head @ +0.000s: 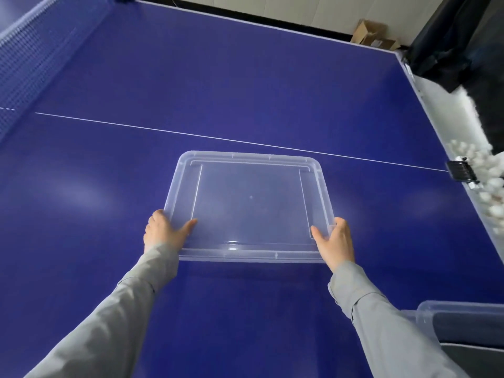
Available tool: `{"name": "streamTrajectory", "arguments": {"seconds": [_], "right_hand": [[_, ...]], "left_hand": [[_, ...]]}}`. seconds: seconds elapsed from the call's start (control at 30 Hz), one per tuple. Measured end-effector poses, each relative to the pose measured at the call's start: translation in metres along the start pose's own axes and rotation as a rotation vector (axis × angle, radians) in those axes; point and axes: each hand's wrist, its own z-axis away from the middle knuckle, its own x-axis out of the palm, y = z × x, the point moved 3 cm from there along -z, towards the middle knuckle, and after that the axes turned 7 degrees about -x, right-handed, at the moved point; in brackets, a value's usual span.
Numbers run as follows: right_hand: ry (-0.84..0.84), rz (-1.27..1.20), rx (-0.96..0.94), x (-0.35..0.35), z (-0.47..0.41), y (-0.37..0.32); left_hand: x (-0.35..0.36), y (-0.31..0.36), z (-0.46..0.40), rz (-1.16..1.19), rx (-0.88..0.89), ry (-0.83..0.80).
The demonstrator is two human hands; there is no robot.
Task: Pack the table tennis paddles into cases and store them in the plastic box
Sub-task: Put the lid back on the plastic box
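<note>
A clear plastic lid (251, 203) lies flat over the blue table tennis table (245, 77), near the white centre line. My left hand (165, 230) grips the lid's near left edge, thumb on top. My right hand (335, 240) grips the near right edge the same way. At the bottom right corner stands the clear plastic box (436, 309) with dark grey cases (471, 334) inside it. No paddle is in view.
The net (24, 58) runs along the left. A white trough (441, 105) full of white balls (488, 195) lines the table's right edge, with a black clip (462, 171) on it. Cardboard boxes (373, 35) sit on the floor beyond the table.
</note>
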Motion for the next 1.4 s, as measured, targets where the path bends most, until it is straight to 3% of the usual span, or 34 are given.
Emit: {"name": "streamTrajectory", "arguments": {"seconds": [0.27, 0.5, 0.77, 1.13, 1.4], "right_hand": [[0.126, -0.049, -0.126, -0.069, 0.031, -0.022], [0.262, -0.069, -0.168, -0.155, 0.077, 0.006], [0.346, -0.111, -0.134, -0.241, 0.118, 0.105], [0.359, -0.110, -0.107, -0.354, 0.138, 0.274], [0.301, -0.088, -0.108, -0.382, 0.162, 0.356]], "left_hand": [[-0.036, -0.003, 0.050, 0.241, -0.037, -0.028], [-0.055, 0.015, 0.136, 0.411, 0.038, -0.102], [-0.019, 0.053, 0.262, 0.416, 0.174, -0.090], [0.096, 0.085, 0.431, 0.323, 0.212, -0.054], [0.140, 0.081, 0.506, 0.236, 0.235, -0.018]]}}
